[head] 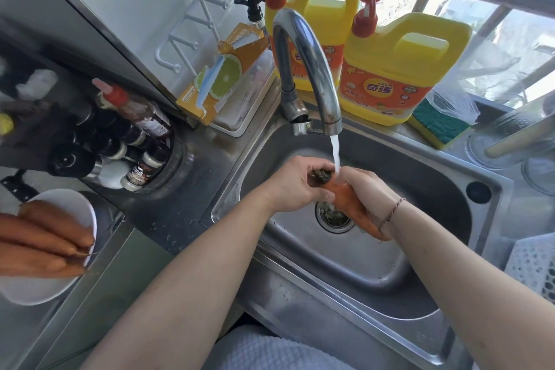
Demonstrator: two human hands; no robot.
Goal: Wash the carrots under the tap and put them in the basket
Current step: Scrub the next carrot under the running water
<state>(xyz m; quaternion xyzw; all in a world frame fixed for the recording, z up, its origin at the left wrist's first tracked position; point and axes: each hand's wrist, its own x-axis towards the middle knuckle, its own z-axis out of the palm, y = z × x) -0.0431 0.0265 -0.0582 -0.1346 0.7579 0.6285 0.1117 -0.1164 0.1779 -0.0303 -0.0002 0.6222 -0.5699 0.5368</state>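
Holding one carrot [345, 200] right under the running tap [303, 69], the person has both hands on it over the steel sink [420, 189]. The left hand [295, 186] has its grip curled round the dark top end of the carrot, fingers wrapped over it. The right hand [365, 189] has its grip closed along the middle of the carrot, with the pointed tip poking out below the wrist, where there's a thin string bracelet [392, 213]. The stream of water [335, 155] lands pretty much where the two hands meet, and the carrot sits tilted just above the drain [335, 218].

Off to the left on the table, a white plate [60, 288] carries the rest of the carrots [45, 237], piled side by side, well apart from the sink. The basket [531, 267], a white perforated thing, shows only partly at the right edge, just beside the sink, and what's inside it can't be made out.

Behind the tap stand two big yellow detergent jugs [399, 69] with red pump tops, with a green-and-yellow sponge [438, 126] near the right one. Left of the tap there's an orange box [216, 81] with a citrus picture, and further left a cluster of sauce bottles [135, 129] and spice jars.
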